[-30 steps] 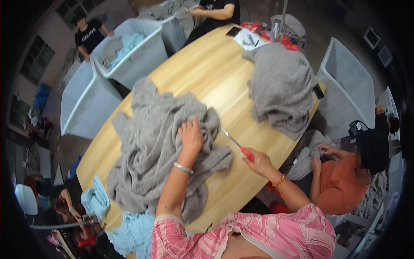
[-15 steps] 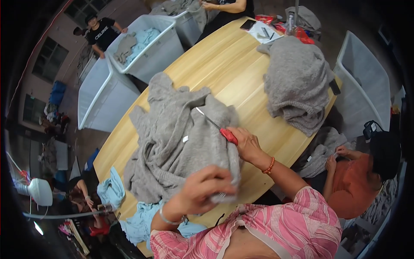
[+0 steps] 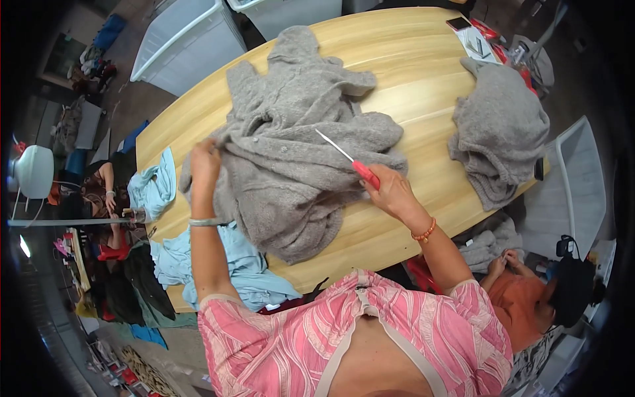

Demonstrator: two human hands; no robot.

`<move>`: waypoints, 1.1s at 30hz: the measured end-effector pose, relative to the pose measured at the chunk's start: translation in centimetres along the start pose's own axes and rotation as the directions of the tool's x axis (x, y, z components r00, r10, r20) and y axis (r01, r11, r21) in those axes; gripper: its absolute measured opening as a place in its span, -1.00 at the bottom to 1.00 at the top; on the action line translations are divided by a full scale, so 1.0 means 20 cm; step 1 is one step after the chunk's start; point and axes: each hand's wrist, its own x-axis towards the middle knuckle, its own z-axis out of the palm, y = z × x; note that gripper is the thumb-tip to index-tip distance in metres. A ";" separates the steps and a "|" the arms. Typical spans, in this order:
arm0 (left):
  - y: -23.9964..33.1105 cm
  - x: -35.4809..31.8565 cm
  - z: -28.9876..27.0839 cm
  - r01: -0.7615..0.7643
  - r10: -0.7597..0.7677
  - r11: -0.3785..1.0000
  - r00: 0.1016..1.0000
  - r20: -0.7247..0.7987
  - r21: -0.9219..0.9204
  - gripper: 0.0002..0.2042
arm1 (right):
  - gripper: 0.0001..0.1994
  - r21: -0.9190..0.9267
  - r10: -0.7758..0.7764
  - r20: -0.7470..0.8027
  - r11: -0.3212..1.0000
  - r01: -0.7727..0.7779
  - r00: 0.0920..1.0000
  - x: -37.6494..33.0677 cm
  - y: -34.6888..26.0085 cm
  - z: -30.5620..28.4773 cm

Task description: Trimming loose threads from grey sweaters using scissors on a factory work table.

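A grey knitted cardigan (image 3: pixel 284 142) lies rumpled across the wooden table (image 3: pixel 397 79), its front edge with small pale buttons running sideways. At its left side my left hand (image 3: pixel 206 160) is closed on a fold of the knit. My right hand (image 3: pixel 390 188) grips the red handle of what look like closed scissors (image 3: pixel 366 173). Their narrow metal blade points up and left, over the cardigan's right part. A light blue garment heap (image 3: pixel 225 264) lies by my left forearm, at the near table edge.
Another grey knit pile (image 3: pixel 499 129) sits at the table's right end, near a phone (image 3: pixel 458 24) and papers. White bins (image 3: pixel 182 46) stand beyond the far edge, another bin (image 3: pixel 569 178) at right. A person in orange (image 3: pixel 519 301) handles grey knitwear close on my right.
My left hand has gone from the near edge to the cardigan's left side and taken hold there. The cardigan lies rearranged, its button edge showing. My view has shifted; the scissors stay in my right hand.
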 end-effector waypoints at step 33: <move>-0.10 -0.16 0.53 0.146 -0.289 0.812 0.942 -0.173 -0.565 -0.58 | -0.74 -0.227 0.011 0.413 0.970 0.092 0.910 0.23 -0.36 0.18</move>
